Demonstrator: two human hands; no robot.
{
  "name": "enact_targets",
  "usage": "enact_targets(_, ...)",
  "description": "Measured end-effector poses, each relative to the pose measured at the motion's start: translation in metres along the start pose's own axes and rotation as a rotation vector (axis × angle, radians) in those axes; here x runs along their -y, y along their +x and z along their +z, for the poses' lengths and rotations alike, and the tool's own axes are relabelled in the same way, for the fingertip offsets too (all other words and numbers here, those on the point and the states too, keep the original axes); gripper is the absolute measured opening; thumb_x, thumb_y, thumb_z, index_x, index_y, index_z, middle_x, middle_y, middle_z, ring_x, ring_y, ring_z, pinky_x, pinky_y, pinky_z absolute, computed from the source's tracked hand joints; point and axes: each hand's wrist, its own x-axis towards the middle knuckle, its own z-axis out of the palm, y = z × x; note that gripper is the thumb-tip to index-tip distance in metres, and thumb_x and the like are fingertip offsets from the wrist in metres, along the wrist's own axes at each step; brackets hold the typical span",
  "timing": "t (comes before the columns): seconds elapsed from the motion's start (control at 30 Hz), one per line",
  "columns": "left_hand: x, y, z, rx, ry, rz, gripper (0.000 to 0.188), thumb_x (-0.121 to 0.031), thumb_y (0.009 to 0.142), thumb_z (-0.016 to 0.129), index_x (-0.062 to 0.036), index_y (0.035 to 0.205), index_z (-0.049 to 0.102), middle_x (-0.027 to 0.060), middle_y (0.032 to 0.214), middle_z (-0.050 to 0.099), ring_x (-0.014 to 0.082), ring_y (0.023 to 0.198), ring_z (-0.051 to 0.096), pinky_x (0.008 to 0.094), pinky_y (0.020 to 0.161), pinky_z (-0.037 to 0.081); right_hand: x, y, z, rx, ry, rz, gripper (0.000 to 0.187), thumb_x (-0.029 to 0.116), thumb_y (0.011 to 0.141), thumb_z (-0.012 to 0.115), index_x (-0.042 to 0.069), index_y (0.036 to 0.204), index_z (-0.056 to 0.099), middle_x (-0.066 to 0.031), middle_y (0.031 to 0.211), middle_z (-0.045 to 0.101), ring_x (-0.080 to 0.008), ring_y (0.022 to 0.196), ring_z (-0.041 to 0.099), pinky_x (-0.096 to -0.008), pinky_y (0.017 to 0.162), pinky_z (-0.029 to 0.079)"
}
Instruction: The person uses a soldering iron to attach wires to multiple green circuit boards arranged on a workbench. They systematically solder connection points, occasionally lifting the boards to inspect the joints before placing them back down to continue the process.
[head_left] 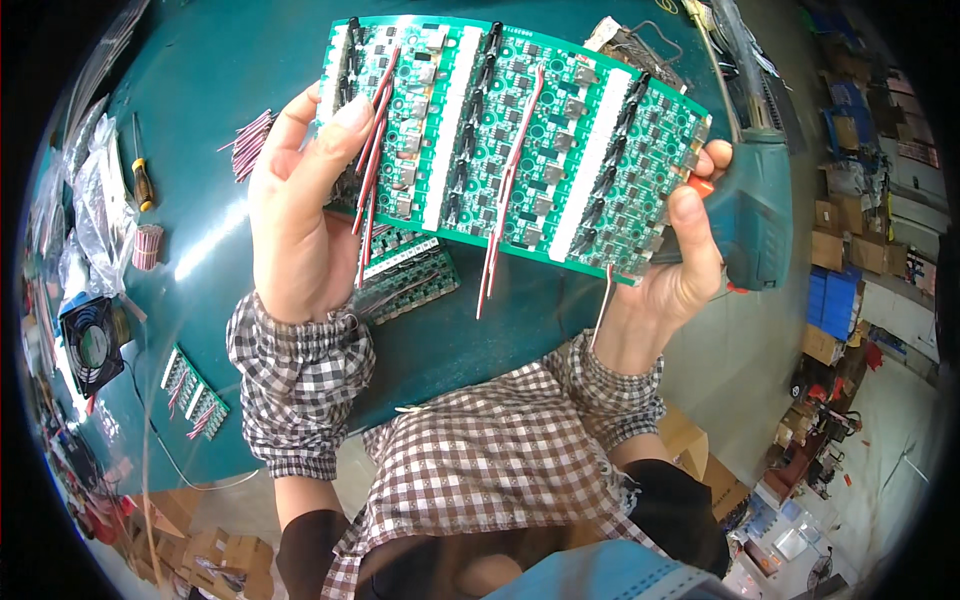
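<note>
A wide green circuit board panel (pixel 515 150) is held up above the table, tilted down to the right. It carries white connector strips, rows of black parts and several red, white and black wires that hang past its lower edge. My left hand (pixel 305 200) grips its left end, thumb on the face and fingers behind. At the right end my right hand (pixel 680 250) pinches the edge between thumb and fingers; a small red thing shows by its fingertips. Below the panel, partly hidden by it and my left hand, more circuit boards (pixel 415 285) lie on the table.
On the green table (pixel 400 370) lie wire bundles (pixel 250 145), a screwdriver (pixel 143 180), a black fan (pixel 92 345), a small board with wires (pixel 195 395) and plastic bags (pixel 100 190). A teal machine (pixel 755 215) stands at the right. Cardboard boxes (pixel 220 560) sit below.
</note>
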Motion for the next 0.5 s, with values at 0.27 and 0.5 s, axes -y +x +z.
enact_targets(0.27, 0.0011, -0.0009, 0.001, -0.028, 0.01, 0.013, 0.037, -0.008, 0.086, 0.062, 0.0042, 0.118, 0.047, 0.014, 0.105, 0.064, 0.016, 0.091, 0.065, 0.0278, 0.079, 0.054, 0.0, -0.0022, 0.0062, -0.015, 0.043, 0.021, 0.041, -0.002, 0.076, 0.063, 0.002, 0.115, 0.052, -0.0029, 0.101, 0.057, -0.0131, 0.095, 0.058, -0.0322, 0.089, 0.05)
enact_targets(0.5, 0.0045, 0.0036, -0.0026, -0.02, -0.002, -0.055, 0.035, -0.008, 0.087, 0.061, 0.0042, 0.117, 0.049, 0.0122, 0.105, 0.064, 0.0144, 0.092, 0.064, 0.0274, 0.08, 0.053, -0.003, -0.0011, 0.0039, -0.017, 0.052, 0.015, 0.04, -0.002, 0.078, 0.063, 0.002, 0.116, 0.052, -0.0032, 0.102, 0.057, -0.0136, 0.095, 0.059, -0.0318, 0.09, 0.049)
